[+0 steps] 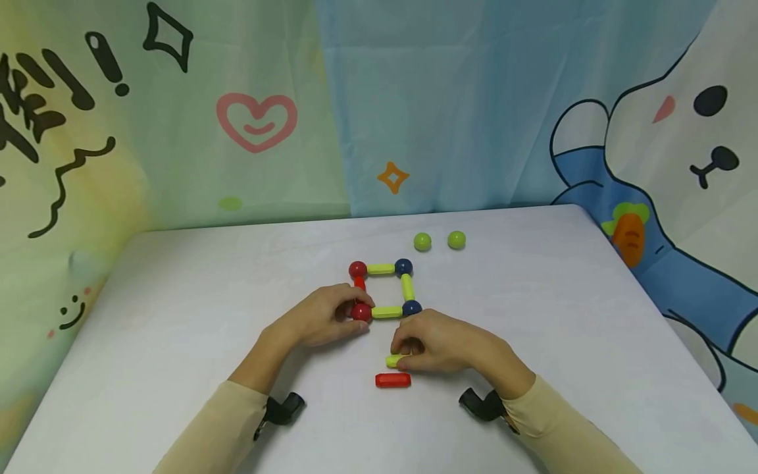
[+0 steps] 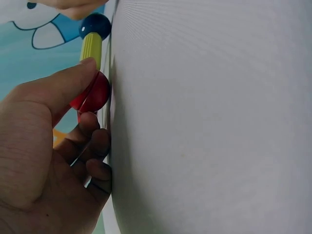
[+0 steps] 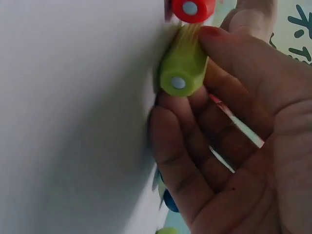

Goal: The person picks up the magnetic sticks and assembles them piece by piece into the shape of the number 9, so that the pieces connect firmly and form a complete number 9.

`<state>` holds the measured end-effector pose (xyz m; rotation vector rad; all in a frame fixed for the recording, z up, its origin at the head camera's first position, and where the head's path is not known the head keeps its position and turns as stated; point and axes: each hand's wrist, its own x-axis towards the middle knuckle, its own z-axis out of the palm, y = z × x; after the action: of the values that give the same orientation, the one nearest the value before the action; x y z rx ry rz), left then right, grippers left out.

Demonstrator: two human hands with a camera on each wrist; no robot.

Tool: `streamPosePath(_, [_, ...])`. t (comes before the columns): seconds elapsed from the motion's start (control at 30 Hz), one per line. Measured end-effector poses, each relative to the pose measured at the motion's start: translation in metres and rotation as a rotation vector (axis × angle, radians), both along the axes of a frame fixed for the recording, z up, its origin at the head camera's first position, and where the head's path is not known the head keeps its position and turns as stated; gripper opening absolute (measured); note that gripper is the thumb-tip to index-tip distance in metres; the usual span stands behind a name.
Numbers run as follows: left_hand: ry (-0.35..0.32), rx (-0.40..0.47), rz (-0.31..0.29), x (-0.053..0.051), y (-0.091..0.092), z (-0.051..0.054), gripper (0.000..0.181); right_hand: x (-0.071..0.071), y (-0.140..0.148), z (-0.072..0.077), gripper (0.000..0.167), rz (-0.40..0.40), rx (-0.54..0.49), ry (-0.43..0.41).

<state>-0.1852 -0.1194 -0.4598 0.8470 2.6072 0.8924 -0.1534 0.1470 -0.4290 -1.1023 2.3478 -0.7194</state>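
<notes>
A square frame of magnetic rods and balls lies on the white table. My left hand (image 1: pixel 322 317) holds its near left red ball (image 1: pixel 362 312), thumb and fingers around it; the left wrist view shows the thumb also touching a yellow-green rod (image 2: pixel 91 48). At the near right corner sits a blue ball (image 1: pixel 412 308), just beyond my right hand (image 1: pixel 443 341). Between thumb and fingers, that hand pinches a loose yellow-green rod (image 3: pixel 184 68), which has a silvery disc in its end. Closer to me, a loose red rod (image 1: pixel 393 380) lies beside it.
Two green balls (image 1: pixel 422 241) rest behind the frame. The far corners carry a red ball (image 1: pixel 358 269) and a blue ball (image 1: pixel 404 266). A printed curtain (image 1: pixel 450 105) hangs past the table's back edge (image 1: pixel 284 226).
</notes>
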Motion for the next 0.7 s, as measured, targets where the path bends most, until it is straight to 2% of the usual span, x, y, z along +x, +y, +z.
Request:
streamPosePath(0.23, [-0.026, -0.013, 0.011, 0.000, 0.000, 0.002, 0.037, -0.001, 0.013, 0.006, 0.004, -0.079, 0.084, -0.025])
streamPosePath(0.43, [-0.044, -0.010, 0.022, 0.000, 0.001, 0.004, 0.036, -0.002, 0.021, 0.005, 0.005, -0.126, 0.051, -0.082])
streamPosePath(0.57, [-0.048, -0.011, 0.026, 0.000, 0.001, 0.003, 0.037, -0.004, 0.030, 0.002, 0.006, -0.169, -0.009, -0.171])
streamPosePath(0.7, [-0.049, -0.019, 0.031, 0.000, 0.001, 0.003, 0.037, -0.006, 0.037, 0.000, 0.014, -0.230, -0.089, -0.335])
